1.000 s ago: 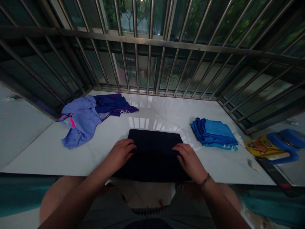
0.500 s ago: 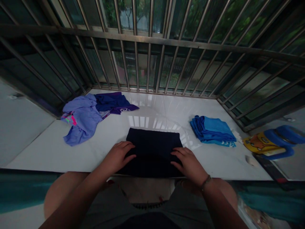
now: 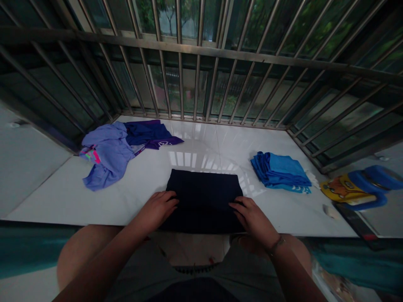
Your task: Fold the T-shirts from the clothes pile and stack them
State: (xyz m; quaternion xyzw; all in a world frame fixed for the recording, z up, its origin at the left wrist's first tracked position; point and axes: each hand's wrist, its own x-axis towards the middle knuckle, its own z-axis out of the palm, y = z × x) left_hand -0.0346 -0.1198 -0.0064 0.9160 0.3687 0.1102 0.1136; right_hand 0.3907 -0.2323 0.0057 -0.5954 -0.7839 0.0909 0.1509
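A dark navy folded garment [image 3: 204,201] lies flat in front of me, its near side at the edge of the white ledge. My left hand [image 3: 162,206] is closed on its left edge, fingertips on top of the cloth. On the opposite edge my right hand [image 3: 250,212] pinches the fabric between bent fingers and thumb. Part of each grip is hidden by the hand itself. Up to the right rests a folded stack of blue cloth [image 3: 281,171]. At the far left sit a crumpled lavender garment [image 3: 110,151] and a dark purple-blue one [image 3: 151,134].
Metal window bars [image 3: 201,50] enclose the white tiled ledge [image 3: 204,147] at the back and sides. A yellow and blue container [image 3: 349,188] stands at the right end, near a small pale object [image 3: 329,211] and a dark flat item [image 3: 355,224].
My fingers and thumbs have drawn closer together on the garment's side edges. The right hand has shifted slightly outward. The garment lies in nearly the same place.
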